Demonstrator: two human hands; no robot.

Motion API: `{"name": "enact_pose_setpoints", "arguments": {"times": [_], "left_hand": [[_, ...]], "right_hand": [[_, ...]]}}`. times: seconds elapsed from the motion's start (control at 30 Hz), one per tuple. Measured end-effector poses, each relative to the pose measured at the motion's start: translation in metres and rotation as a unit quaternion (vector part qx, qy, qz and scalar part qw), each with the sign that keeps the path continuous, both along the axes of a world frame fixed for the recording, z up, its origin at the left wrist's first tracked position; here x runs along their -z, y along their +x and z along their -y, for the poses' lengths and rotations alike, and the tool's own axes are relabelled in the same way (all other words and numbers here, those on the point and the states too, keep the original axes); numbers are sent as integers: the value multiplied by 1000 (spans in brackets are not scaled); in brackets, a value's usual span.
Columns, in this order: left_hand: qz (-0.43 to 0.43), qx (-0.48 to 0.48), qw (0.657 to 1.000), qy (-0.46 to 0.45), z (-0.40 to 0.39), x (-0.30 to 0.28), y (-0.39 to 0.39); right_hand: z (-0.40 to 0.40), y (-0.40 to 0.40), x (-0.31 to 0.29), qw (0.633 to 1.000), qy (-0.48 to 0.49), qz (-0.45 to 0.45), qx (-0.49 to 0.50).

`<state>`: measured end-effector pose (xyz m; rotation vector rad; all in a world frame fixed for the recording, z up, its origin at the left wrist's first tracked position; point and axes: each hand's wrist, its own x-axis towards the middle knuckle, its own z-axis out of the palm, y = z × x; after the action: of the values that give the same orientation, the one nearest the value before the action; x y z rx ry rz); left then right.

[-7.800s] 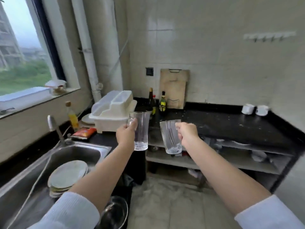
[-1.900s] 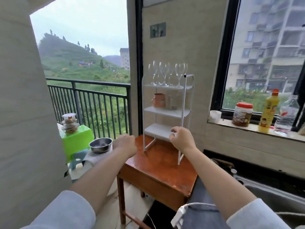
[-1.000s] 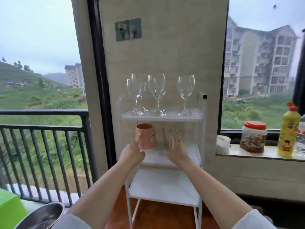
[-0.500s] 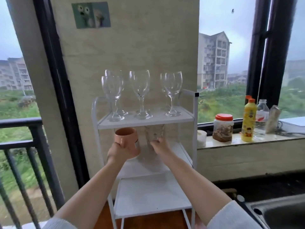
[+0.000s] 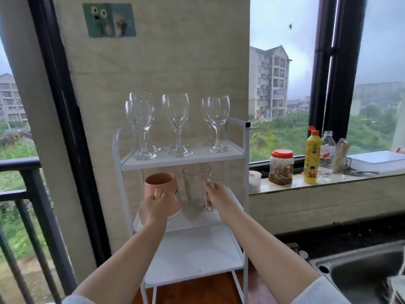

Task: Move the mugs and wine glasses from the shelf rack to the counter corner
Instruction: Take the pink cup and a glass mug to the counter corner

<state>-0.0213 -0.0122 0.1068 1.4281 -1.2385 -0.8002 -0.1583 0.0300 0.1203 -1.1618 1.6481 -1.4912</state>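
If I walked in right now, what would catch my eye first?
Probably the row of clear stemmed wine glasses standing on the top tier of the white metal shelf rack. Just below, on the middle tier, the left hand grips a salmon-pink ceramic mug while the right hand holds the handle of a clear glass mug.

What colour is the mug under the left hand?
Salmon pink mug, gripped by the left hand; head view.
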Motion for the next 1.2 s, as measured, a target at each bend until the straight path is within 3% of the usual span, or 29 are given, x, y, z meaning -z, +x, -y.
{"name": "enact_pose_setpoints", "arguments": {"times": [0.33, 0.6, 0.93, 1.07, 1.2], "left_hand": [[-14, -32, 998, -44, -80, -5, -22], [10, 3, 998, -68, -219, 7, -91], [-1, 222, 974, -49, -384, 25, -244], [-41, 331, 943, -9, -446, 32, -335], [-28, 420, 907, 11, -512, 45, -430]], "right_hand": [[-99, -21, 6, 990, -76, 99, 66], [-252, -90, 25, 984, -54, 118, 122], [-446, -222, 40, 935, -61, 152, 314], [-529, -284, 50, 891, -95, 197, 398], [-614, -344, 53, 843, -137, 210, 476]]}}
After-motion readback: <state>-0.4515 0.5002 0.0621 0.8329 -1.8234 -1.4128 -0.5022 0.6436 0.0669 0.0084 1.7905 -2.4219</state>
